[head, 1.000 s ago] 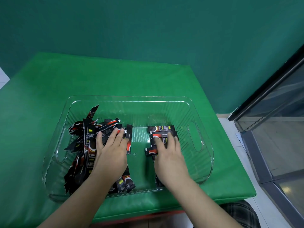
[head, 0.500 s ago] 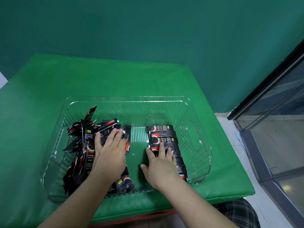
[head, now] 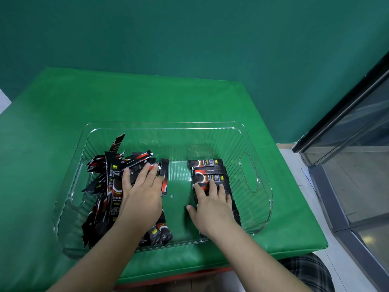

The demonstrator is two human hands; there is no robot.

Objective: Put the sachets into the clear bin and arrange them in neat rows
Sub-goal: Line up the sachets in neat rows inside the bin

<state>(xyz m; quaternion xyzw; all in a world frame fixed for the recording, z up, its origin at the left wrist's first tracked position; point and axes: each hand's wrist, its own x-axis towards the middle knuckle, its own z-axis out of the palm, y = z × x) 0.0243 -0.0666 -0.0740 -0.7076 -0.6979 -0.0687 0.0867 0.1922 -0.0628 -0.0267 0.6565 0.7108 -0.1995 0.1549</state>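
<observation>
Right hand (head: pixel 212 204) flat, fingers spread on the coffee sachet row (head: pixel 208 171) inside the clear bin (head: pixel 164 126); left hand (head: pixel 141 199) spread, pressing the loose sachet pile (head: pixel 109 182). A sideways nudge could fan that row crooked.

On the table (head: pixel 168 98), against the wall (head: pixel 189 34): a clear bin (head: pixel 164 128). Inside, at left, a loose heap of sachets (head: pixel 109 186) with the left hand (head: pixel 141 199) lying flat on top. Inside, at right, a neat row of sachets (head: pixel 207 168) running front to back, with the right hand (head: pixel 212 209) resting flat on its nearer part. Between heap and row, bare bin floor. Right of the table, a glass door (head: pixel 362 144).
</observation>
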